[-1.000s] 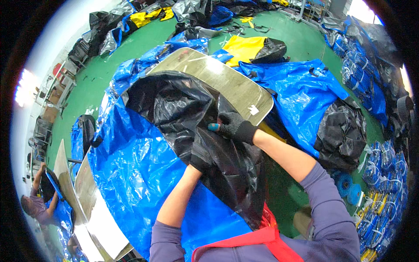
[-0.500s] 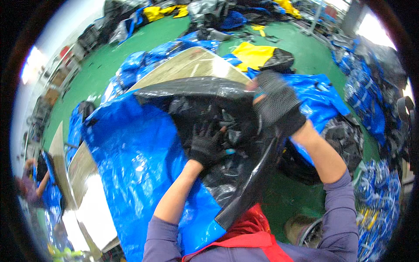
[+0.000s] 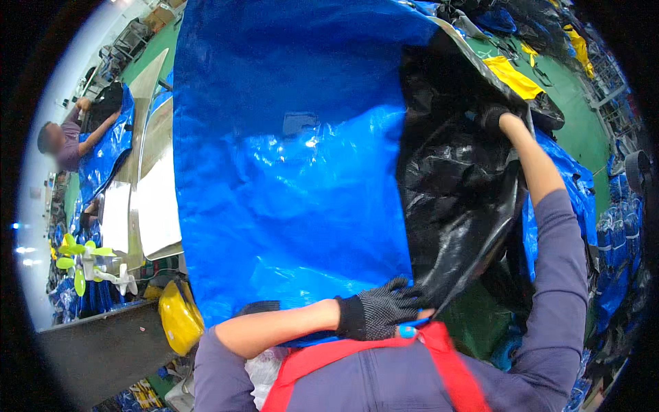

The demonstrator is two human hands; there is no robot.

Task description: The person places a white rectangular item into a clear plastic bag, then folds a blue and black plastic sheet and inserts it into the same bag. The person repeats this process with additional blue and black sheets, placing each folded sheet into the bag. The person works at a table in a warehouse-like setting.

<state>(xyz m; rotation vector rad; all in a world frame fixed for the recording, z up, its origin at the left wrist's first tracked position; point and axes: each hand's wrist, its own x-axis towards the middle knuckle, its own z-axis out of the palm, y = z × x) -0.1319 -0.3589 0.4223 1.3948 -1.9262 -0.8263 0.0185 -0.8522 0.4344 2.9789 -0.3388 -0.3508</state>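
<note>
- The blue tarp sheet [image 3: 288, 172] now stands raised and spread across most of the view; half a second ago it still lay over the table, so the lift is the change.
- The left hand [image 3: 381, 312], in a black dotted glove, is clamped on the near lower edge where blue meets the black plastic sheet [image 3: 460, 192].
- The right hand [image 3: 495, 117] has gone up and far right, gripping the black sheet's upper edge (its fingers are mostly hidden in the folds).
- The hands are well apart now, stretching the material between them; judged from this, the sheet is being opened out or turned.
- Far left, another person [image 3: 65, 141] works at a long table [image 3: 154, 137].
</note>
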